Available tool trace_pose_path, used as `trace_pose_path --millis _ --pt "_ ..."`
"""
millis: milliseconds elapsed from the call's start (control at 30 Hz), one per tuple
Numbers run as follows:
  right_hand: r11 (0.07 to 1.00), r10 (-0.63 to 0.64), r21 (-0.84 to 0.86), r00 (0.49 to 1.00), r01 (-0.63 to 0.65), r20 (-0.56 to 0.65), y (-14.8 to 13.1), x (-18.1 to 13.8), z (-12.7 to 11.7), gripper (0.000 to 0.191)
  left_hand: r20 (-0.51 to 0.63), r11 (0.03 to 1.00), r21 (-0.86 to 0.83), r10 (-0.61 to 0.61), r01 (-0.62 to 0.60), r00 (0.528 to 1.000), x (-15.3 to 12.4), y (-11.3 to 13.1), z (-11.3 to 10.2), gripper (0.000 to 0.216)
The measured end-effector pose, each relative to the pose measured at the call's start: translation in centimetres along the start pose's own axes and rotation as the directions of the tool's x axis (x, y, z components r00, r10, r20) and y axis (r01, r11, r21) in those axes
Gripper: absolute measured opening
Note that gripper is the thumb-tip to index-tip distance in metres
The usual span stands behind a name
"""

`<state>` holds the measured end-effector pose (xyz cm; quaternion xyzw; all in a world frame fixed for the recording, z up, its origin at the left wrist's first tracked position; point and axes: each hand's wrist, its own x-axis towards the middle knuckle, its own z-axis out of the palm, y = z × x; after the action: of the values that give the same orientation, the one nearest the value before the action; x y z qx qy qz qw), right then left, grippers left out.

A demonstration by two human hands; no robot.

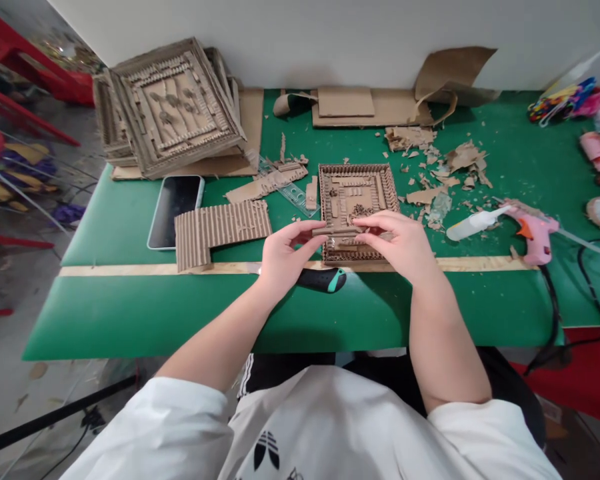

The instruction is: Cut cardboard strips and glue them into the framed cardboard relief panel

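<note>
Between my two hands is a narrow strip of corrugated cardboard (337, 231), held level over the near part of a small cardboard frame (394, 193). Thumb and fingers of my left hand (289, 257) pinch its left end. The other end is pinched by my right hand (400, 243). Inside the frame are ridged cardboard pieces and a dark curled clump (363, 211); my right fingers cover part of it. A black and green utility knife (323, 280) lies just below the frame, near my left wrist.
At left are an L-shaped corrugated piece (223, 227), a phone (173, 213) and a stack of larger cardboard frames (175, 110). Torn scraps (465, 160) lie right of the small frame. Farther right are a white-tipped bottle (473, 225) and a pink glue gun (535, 233) with its cable.
</note>
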<state>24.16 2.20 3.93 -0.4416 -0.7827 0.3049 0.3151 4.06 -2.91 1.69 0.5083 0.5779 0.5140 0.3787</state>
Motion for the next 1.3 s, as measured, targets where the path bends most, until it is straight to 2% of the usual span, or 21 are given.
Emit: trace_pose_path --millis 267,433,500,633,733,900,1067,1200,1300 --pt "0.999 -0.008 -0.053 0.999 0.010 0.042 0.1 0.0 0.2 0.018 -0.020 0.998 0.046 0.037 -0.036 0.999 -0.1 0.0 0.1 0.037" --pt "0.996 -0.008 -0.086 0.991 0.019 0.130 -0.1 -0.2 0.4 0.023 -0.035 1.000 0.002 0.022 -0.022 0.999 -0.1 0.3 0.0 0.032" --pt "0.995 -0.043 -0.081 0.992 0.053 0.115 -0.2 -0.2 0.6 0.024 -0.039 1.000 -0.007 0.022 -0.022 0.999 -0.2 0.3 0.0 0.033" --pt "0.979 -0.196 -0.056 0.979 0.198 0.049 -0.4 -0.1 1.4 0.025 0.000 0.998 0.005 0.061 -0.061 0.998 -0.5 0.3 0.2 0.035" --pt "0.970 -0.238 -0.035 0.970 0.240 0.042 -0.5 -0.1 1.9 0.022 0.025 0.997 0.020 0.075 -0.075 0.997 -0.7 0.4 0.3 0.033" --pt "0.983 -0.182 0.022 0.983 0.183 -0.011 -1.0 -0.3 2.0 0.017 0.033 0.999 -0.040 0.023 -0.021 0.999 -0.7 0.5 0.4 0.029" --pt "0.981 -0.013 0.195 0.999 0.021 -0.038 -1.3 -0.2 1.8 0.016 0.029 0.979 -0.197 -0.049 0.054 0.998 -0.2 0.3 0.4 0.029" --pt "0.911 0.153 0.383 0.988 -0.153 0.032 -1.2 -0.3 1.7 0.025 -0.015 0.953 -0.284 -0.113 0.105 0.993 0.2 0.2 0.5 0.028" --pt "0.861 0.151 0.478 0.984 -0.176 0.089 -1.3 -0.4 1.6 0.027 -0.005 0.914 -0.378 -0.162 0.148 0.987 0.4 0.3 0.4 0.028"
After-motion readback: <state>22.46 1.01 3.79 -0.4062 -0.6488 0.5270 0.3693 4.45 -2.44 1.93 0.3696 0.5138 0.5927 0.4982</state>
